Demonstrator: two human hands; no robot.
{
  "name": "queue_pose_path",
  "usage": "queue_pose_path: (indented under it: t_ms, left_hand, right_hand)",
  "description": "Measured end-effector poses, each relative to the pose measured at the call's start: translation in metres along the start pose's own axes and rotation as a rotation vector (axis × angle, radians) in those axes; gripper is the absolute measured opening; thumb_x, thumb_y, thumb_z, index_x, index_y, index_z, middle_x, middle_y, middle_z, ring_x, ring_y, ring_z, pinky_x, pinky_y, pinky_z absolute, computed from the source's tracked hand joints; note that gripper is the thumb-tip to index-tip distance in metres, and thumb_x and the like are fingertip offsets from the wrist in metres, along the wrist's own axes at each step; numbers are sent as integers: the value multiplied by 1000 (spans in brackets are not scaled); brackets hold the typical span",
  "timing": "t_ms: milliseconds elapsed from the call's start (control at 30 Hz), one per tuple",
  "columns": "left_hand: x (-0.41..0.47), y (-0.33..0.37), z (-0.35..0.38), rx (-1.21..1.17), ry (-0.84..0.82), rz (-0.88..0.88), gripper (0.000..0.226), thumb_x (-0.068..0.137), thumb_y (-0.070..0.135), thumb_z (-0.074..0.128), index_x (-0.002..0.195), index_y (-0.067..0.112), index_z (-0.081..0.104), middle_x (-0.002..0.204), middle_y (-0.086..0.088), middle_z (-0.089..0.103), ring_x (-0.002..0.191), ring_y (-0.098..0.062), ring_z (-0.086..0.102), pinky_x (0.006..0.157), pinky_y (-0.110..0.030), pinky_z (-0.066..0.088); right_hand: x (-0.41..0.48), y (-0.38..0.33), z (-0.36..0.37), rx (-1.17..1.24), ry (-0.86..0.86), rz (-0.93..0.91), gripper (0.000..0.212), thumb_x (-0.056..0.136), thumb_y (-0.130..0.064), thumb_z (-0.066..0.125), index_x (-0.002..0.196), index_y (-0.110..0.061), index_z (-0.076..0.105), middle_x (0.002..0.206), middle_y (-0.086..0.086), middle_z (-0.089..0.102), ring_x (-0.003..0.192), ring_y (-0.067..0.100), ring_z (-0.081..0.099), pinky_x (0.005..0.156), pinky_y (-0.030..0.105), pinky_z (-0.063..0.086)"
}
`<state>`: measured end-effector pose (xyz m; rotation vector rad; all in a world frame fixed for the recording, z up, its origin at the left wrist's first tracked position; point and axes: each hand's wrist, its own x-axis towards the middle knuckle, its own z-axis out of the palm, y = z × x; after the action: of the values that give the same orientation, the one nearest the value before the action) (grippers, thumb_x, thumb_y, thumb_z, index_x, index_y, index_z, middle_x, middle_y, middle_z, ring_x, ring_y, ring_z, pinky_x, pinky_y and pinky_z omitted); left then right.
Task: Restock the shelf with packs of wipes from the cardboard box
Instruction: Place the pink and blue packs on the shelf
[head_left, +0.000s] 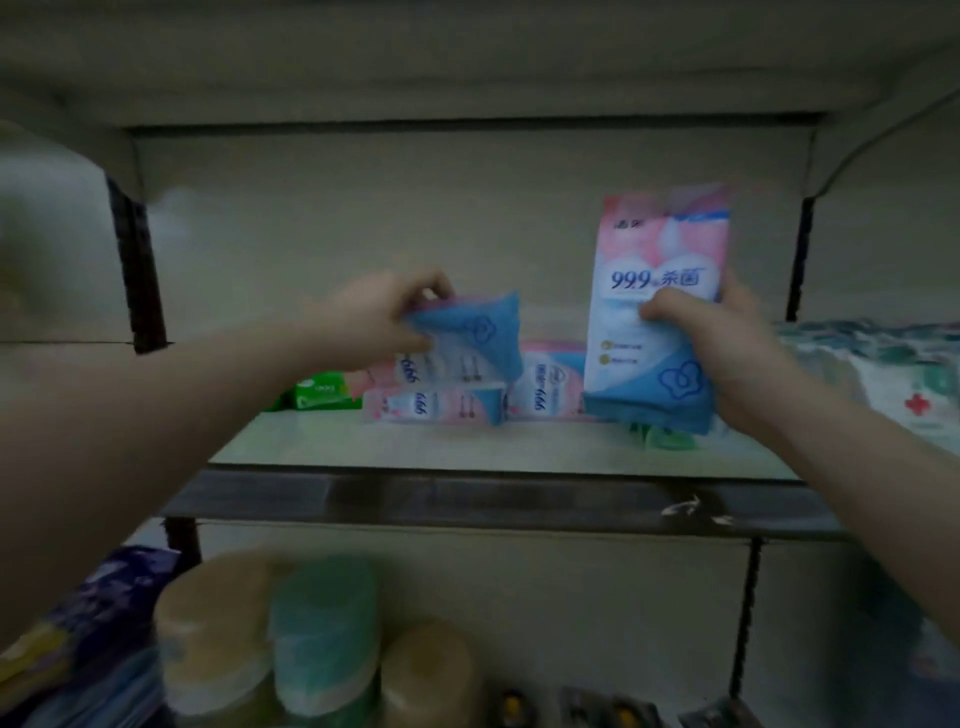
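Left hand (379, 312) fingers gripping a wipes pack (467, 338) atop the shelf stack (436, 405), right hand (727, 343) clasping an upright pack (657, 312)

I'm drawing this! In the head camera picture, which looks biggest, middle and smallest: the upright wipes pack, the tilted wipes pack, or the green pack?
1. Upright wipes pack in the right hand; nearer, so partly camera.
2. Tilted wipes pack in the left hand.
3. Green pack, half hidden.

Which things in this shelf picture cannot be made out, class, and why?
- Cardboard box: outside the head view.
- Green item: mostly hidden behind the upright pack in the right hand.
- Small print on the pack in the left hand: blurred.
- Bottom-shelf goods: blurred.
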<state>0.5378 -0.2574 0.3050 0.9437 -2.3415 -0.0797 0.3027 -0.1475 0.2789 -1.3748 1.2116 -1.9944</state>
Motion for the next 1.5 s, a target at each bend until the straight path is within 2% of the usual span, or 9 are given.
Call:
queue_pose_path:
  t_ms: [200, 433, 600, 733, 867, 1067, 1167, 1367, 1500]
  left_hand:
    - [14, -39, 42, 379, 65, -149, 37, 90, 17, 53, 125, 27, 44, 125, -2, 56, 112, -25, 53, 88, -35, 35]
    - [13, -68, 77, 417, 206, -139, 44, 92, 21, 51, 133, 34, 44, 136, 2, 45, 124, -25, 42, 103, -37, 28]
    - [8, -71, 86, 384, 207, -157, 48, 95, 21, 44, 140, 34, 36, 146, 7, 37, 135, -18, 31, 113, -48, 10]
    - [5, -74, 87, 373, 202, -159, 48, 96, 22, 42, 141, 36, 34, 147, 10, 35, 136, -16, 28, 113, -52, 7]
    - [6, -74, 85, 343, 177, -173, 50, 94, 22, 45, 141, 37, 34, 148, 11, 33, 137, -17, 26, 114, -51, 7]
    - [7, -73, 80, 343, 145, -169, 57, 91, 27, 52, 143, 38, 30, 151, 12, 30, 139, -18, 23, 115, -48, 6]
    - [7, -74, 80, 366, 138, -172, 59, 91, 29, 53, 143, 40, 29, 151, 13, 30, 138, -18, 24, 116, -47, 7]
    - [7, -75, 79, 419, 163, -161, 57, 91, 34, 51, 143, 42, 28, 151, 15, 29, 136, -15, 27, 115, -44, 12]
    - [7, -76, 83, 449, 159, -163, 57, 92, 35, 49, 144, 40, 25, 152, 16, 25, 137, -15, 25, 114, -44, 10]
  right_hand:
    - [14, 10, 33, -597, -175, -159, 34, 80, -3, 64, 103, -17, 44, 95, 0, 59, 89, 21, 60, 83, 36, 49]
    - [33, 11, 45, -1062, -192, -244, 56, 76, -11, 69, 129, -15, 48, 116, 11, 63, 107, 31, 58, 87, 32, 46]
    - [47, 10, 60, -1469, -257, -199, 47, 80, -9, 57, 125, -22, 53, 118, 15, 60, 103, 33, 58, 71, 30, 42]
    - [53, 24, 76, -1672, -325, -197, 44, 84, -9, 49, 126, -24, 51, 124, 13, 56, 110, 33, 55, 78, 34, 42]
    - [59, 48, 88, -1661, -387, -143, 44, 87, -8, 45, 126, -27, 48, 129, 8, 55, 116, 31, 52, 92, 37, 39]
    - [75, 75, 79, -1285, -407, -76, 48, 80, 7, 45, 115, -22, 57, 121, 11, 57, 97, 29, 57, 75, 30, 45]
    - [79, 84, 74, -1441, -313, -250, 49, 81, 0, 55, 118, -32, 58, 119, 6, 48, 114, 26, 43, 93, 33, 34]
    - [64, 96, 69, -1556, -230, -450, 39, 85, -4, 50, 121, -18, 46, 123, 5, 52, 113, 27, 47, 82, 36, 41]
    - [57, 98, 66, -1541, -277, -456, 41, 85, -4, 48, 124, -14, 43, 127, 8, 53, 116, 28, 48, 90, 35, 38]
